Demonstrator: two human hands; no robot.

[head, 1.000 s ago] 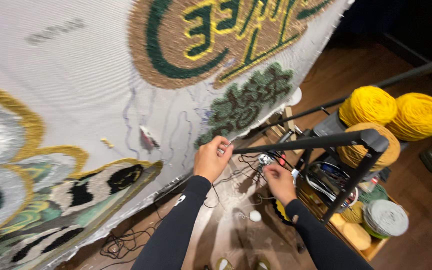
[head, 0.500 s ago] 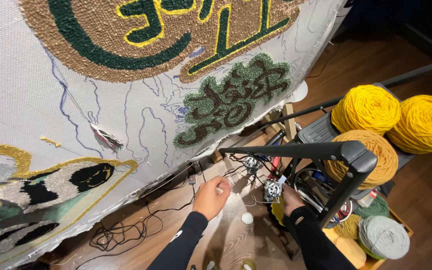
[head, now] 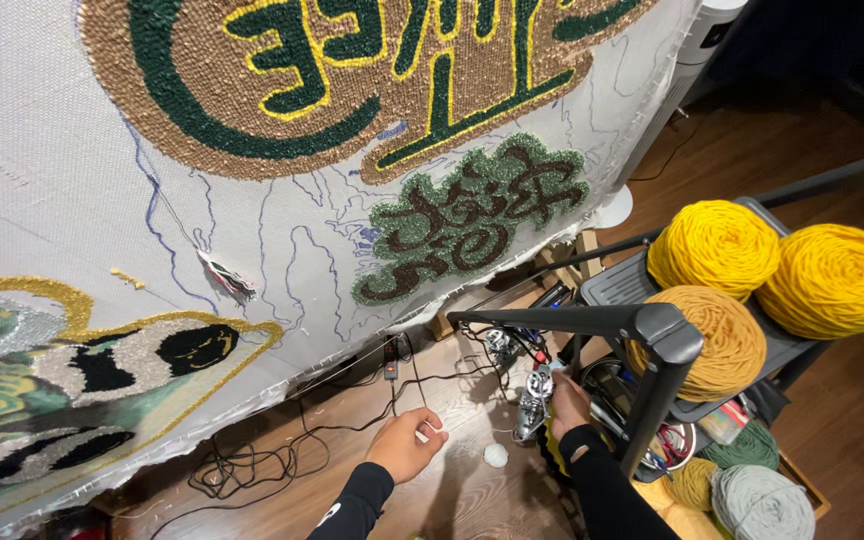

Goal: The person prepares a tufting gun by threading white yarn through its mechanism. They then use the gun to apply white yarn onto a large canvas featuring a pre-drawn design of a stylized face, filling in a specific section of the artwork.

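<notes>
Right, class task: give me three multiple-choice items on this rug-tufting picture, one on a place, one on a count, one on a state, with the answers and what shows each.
1. Where do the big yellow yarn cakes sit?
A. on the grey cart shelf
B. on the floor
C. hung on the cloth

2. How many big yellow or mustard yarn cakes are on that shelf?
A. one
B. three
C. five

3. What is the right hand doing?
A. hanging free
B. pressing flat on the tufting cloth
C. gripping the metal tufting gun

Answers:
1 A, the cakes rest on the shelf beside the black frame bar.
2 B, two bright yellow ones and one mustard one show.
3 C, its fingers wrap the gun low by the cart, while the left hand pinches something small and white over the wooden floor.
</notes>
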